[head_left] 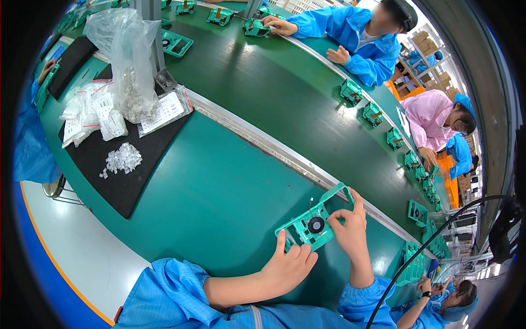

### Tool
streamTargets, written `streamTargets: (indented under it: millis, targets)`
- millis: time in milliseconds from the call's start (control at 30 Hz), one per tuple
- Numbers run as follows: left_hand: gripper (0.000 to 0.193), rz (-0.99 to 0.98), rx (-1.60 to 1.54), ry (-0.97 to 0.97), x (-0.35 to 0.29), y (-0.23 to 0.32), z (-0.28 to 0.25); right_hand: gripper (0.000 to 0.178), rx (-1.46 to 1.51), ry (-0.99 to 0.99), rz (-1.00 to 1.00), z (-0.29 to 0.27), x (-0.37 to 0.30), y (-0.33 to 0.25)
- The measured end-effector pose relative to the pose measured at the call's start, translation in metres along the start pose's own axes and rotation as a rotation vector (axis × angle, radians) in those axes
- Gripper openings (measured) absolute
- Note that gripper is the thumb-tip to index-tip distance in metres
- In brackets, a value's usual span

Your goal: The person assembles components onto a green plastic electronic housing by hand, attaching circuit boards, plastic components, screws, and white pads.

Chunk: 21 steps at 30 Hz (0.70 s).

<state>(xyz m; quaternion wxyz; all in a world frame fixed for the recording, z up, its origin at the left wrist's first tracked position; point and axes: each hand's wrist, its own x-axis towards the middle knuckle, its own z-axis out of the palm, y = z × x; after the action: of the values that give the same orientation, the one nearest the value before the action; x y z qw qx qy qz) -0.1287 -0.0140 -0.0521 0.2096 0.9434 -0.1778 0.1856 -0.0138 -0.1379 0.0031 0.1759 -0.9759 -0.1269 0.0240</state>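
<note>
Housing (303, 226): matt plas.; mat (121, 189): matt, rubbery; belt (263, 82): smooth, semi-gloss; bag (121, 46): crinkly plas.

A casing (301, 226) with a fan (316, 225) in it is between the left hand (289, 266) and the right hand (350, 227), over the counter (219, 186); well left of them, a mat (129, 194) bears bags (112, 122), with a pile of pieces (125, 157) before these; behind the counter runs a belt (274, 104), more casings (372, 114) along its far side

green housing (301, 226), interior showing (round black part (316, 225))
</note>
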Motion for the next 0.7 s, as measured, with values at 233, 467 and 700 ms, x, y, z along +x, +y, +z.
streamTargets:
  millis: [233,467,700]
  targets:
    - [0.010,0.008,0.017,0.004,0.0000,-0.0006,-0.0008,0.006,-0.056,0.035,-0.082,-0.0017,0.0015,-0.0016]
    - [0.014,0.015,-0.020,0.010,0.0003,-0.0008,-0.0011,0.007,-0.092,-0.016,-0.089,-0.0086,0.0049,-0.0039]
    - [0.009,0.008,0.008,-0.004,0.0000,-0.0007,-0.0004,0.003,-0.194,-0.024,-0.074,-0.0052,0.0048,-0.0083]
